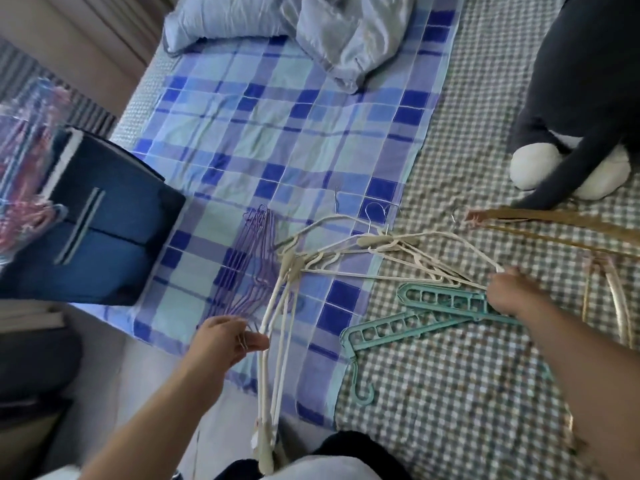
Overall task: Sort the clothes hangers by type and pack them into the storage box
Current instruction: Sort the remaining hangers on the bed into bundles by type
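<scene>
On the bed lie several kinds of hangers. My left hand (227, 337) pinches the metal hooks of a bundle of cream hangers (277, 341) that hangs toward me. Purple wire hangers (242, 268) lie on the blue plaid sheet just beyond that hand. My right hand (510, 294) grips the end of another cream hanger (433, 237) in a pile at the middle. Two teal slotted hangers (415, 317) lie under and left of that hand. Gold hangers (616, 299) lie at the right, brown ones (554, 223) farther back. The dark blue storage box (104, 223) stands at the left.
A clear bag of pink and blue hangers (24, 168) sits at the far left edge. A grey pillow (294, 26) lies at the head of the bed. A dark grey and white plush toy (571, 116) rests at the back right on the checked cover (450, 393).
</scene>
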A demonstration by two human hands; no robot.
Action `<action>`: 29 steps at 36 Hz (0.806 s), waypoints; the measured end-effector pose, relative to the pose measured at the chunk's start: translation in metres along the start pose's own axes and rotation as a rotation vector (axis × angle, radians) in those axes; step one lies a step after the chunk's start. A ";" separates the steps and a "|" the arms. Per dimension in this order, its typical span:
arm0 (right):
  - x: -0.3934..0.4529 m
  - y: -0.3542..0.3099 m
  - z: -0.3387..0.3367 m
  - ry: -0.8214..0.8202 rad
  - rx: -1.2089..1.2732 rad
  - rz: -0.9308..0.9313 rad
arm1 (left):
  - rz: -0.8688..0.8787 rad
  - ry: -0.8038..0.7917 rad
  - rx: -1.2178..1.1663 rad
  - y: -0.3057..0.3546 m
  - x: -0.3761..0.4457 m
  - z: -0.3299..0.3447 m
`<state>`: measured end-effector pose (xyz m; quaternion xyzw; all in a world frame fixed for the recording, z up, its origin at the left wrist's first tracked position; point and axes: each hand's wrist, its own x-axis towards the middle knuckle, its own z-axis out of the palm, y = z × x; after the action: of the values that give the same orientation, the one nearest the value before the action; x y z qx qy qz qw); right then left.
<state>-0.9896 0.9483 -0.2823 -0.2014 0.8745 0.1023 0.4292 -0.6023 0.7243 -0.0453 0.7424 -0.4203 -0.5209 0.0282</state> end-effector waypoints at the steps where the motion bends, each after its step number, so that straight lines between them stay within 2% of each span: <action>1: 0.003 -0.001 0.001 0.025 -0.001 -0.006 | 0.016 -0.006 -0.023 0.000 -0.001 -0.001; 5: -0.006 -0.013 0.005 0.237 0.028 -0.145 | 0.059 -0.076 -0.094 0.007 -0.006 -0.007; 10: -0.031 -0.038 -0.003 0.459 0.198 -0.281 | 0.111 -0.153 -0.007 0.011 -0.003 -0.025; 17: -0.071 -0.059 -0.018 0.512 0.192 -0.346 | 0.153 -0.305 0.065 0.012 0.003 -0.048; 21: -0.101 -0.063 -0.022 0.520 0.273 -0.368 | 0.246 -0.413 0.145 0.014 0.002 -0.058; 29: -0.187 -0.062 -0.004 0.536 0.451 -0.295 | 0.362 -0.574 -0.029 0.028 0.010 -0.080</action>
<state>-0.8622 0.9405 -0.1322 -0.2451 0.9179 -0.2122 0.2289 -0.5541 0.6676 -0.0030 0.4784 -0.5287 -0.7010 0.0113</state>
